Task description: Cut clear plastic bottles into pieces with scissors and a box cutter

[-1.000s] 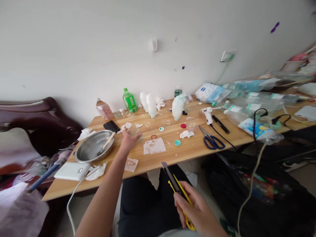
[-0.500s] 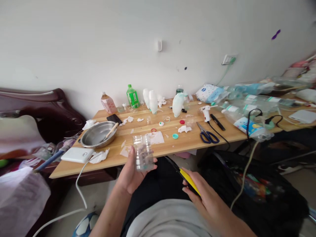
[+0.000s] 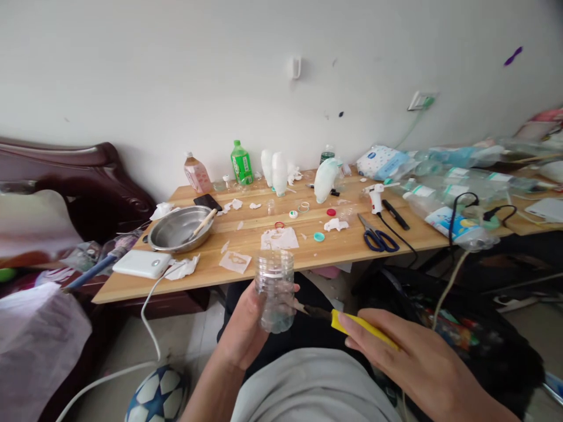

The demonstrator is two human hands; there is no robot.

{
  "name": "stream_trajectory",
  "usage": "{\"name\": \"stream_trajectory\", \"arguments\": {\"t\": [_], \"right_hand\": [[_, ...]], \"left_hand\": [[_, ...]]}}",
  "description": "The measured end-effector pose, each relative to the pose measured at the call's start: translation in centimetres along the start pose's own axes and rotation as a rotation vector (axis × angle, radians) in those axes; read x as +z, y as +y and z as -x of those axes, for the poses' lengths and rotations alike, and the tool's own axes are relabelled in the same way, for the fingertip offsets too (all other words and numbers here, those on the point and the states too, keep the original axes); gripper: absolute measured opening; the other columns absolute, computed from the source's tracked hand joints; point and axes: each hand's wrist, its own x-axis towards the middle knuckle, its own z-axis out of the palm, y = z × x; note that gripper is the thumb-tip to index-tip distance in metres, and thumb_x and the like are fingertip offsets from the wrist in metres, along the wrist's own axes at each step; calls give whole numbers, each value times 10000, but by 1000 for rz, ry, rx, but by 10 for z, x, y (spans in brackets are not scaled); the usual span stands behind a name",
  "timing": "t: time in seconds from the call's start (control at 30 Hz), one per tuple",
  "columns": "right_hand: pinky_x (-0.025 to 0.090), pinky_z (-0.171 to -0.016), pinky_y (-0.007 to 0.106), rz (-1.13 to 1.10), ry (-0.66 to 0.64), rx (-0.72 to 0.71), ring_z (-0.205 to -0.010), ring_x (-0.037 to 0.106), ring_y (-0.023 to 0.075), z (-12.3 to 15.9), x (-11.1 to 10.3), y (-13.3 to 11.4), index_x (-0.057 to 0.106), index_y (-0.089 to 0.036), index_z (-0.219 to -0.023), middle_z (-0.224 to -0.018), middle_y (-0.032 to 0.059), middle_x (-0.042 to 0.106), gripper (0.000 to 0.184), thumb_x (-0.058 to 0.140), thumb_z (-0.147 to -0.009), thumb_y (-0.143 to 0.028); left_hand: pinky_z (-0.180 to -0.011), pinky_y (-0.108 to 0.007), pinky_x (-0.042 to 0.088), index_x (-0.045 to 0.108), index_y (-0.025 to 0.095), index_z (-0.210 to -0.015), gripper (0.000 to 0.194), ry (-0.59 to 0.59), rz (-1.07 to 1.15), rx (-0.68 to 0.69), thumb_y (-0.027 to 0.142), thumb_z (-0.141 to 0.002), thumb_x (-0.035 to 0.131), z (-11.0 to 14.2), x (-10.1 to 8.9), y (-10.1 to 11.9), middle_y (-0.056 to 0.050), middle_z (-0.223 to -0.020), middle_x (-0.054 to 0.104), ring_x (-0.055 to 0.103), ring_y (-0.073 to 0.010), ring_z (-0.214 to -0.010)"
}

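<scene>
A clear plastic bottle section (image 3: 275,293), ribbed and cut open at the top, is gripped in my left hand (image 3: 246,328) just in front of the table edge. It stands nearly upright with its rounded base down. My right hand (image 3: 387,346) is closed around a yellow-handled knife (image 3: 352,325). The knife's dark blade points left, its tip close to the bottle's lower side. Whether the tip touches the plastic I cannot tell.
On the wooden table (image 3: 206,281) lie a steel basin (image 3: 180,228), scissors (image 3: 379,239), a glue gun (image 3: 376,198) and a black marker (image 3: 395,214). White-covered bottles (image 3: 279,174) stand further back. Several empty bottles (image 3: 457,225) crowd the right side. A ball (image 3: 158,392) rests on the floor.
The bottle section has turned upright and shifted right and down in my left hand. My right hand has brought the knife round, so its tip is now near the bottle's side.
</scene>
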Motion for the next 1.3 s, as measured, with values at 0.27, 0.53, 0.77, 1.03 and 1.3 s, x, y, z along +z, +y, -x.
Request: {"name": "stream_trajectory", "arguments": {"t": [0.27, 0.53, 0.77, 1.03, 1.3], "right_hand": [[559, -812, 229, 71, 5, 7, -921, 729, 156, -9, -10, -2, 513, -351, -1475, -1057, 42, 733, 558, 453, -992, -78], [538, -798, 237, 52, -38, 15, -917, 715, 151, -6, -5, -2, 473, -346, -1503, -1059, 51, 712, 556, 440, -1010, -90], [528, -810, 229, 67, -91, 2, -932, 708, 140, -8, -6, -6, 479, -344, -1499, -1077, 51, 708, 543, 374, -1033, -86], [540, -790, 228, 145, -139, -68, -940, 707, 154, 1, -5, 8, 471, -294, -1509, -1107, 70, 701, 539, 366, -1022, -89], [504, -754, 203, 211, -53, -129, -884, 690, 124, -8, -10, 1, 545, -247, -1450, -1030, 66, 692, 472, 368, -1042, -89]], "left_hand": [[-822, -290, 450, 724, 160, -1151, 773, -37, -111, -7, 699, -604, 813, 9, 4, 3, -138, -1134, 705, 620, -240, -960], [-772, -263, 420, 714, 172, -1070, 546, 62, -278, 35, 474, -652, 892, 5, -1, -1, -67, -957, 697, 586, -200, -870], [-828, -295, 460, 670, 187, -1236, 773, 75, -301, 64, 472, -569, 936, 7, 6, 3, -91, -1062, 707, 619, -230, -923], [-833, -287, 509, 627, 184, -1265, 693, 133, -418, 95, 291, -641, 909, 2, 4, 5, -88, -1109, 706, 643, -219, -944], [-481, -210, 513, 531, 171, -1258, 648, 218, -582, 54, 353, -712, 829, 5, 7, 6, 8, -868, 630, 517, -81, -566]]}}
